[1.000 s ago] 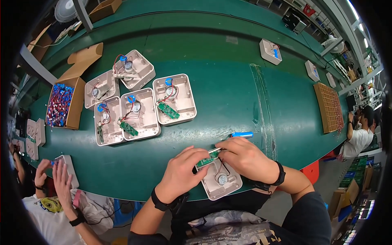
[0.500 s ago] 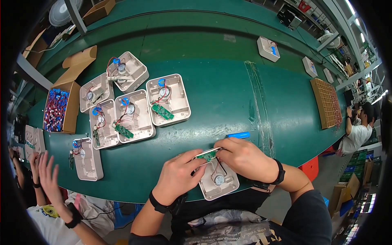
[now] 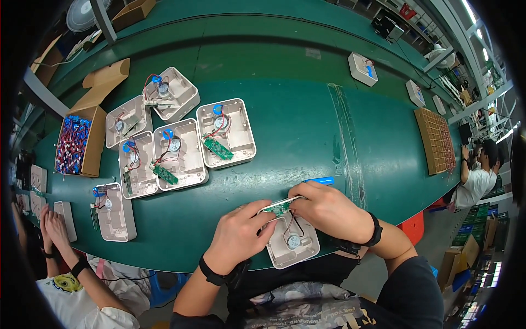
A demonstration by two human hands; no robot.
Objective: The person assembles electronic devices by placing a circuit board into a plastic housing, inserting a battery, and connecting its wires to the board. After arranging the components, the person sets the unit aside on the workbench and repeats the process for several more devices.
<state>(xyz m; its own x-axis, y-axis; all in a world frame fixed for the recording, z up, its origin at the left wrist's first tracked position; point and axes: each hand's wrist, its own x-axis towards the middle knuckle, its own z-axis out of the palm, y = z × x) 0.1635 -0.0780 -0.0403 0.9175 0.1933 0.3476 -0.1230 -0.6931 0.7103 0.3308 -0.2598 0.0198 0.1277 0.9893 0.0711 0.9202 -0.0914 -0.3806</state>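
Between my hands is a green circuit board (image 3: 280,209), held tilted over the far rim of a white plastic housing (image 3: 296,254). My left hand (image 3: 239,233) pinches the board's left end between thumb and fingers. At its right end, the fingers of my right hand (image 3: 330,208) are closed on the board and the wires there; the fingertips are partly hidden. Thin wires run from the board to a round speaker (image 3: 293,241) inside the housing. A blue cylindrical battery (image 3: 320,180) lies on the table just beyond my right hand.
Several white housings with boards and wires, one of them here (image 3: 181,159), stand to the left. Beyond them is a cardboard box (image 3: 94,143) of blue wired parts. A partitioned carton (image 3: 433,141) sits far right. Co-workers' hands (image 3: 55,230) work at the left edge.
My hands stay nearly in place, still holding the board at both ends. At the left, the co-worker's raised hand has come down beside a white housing.
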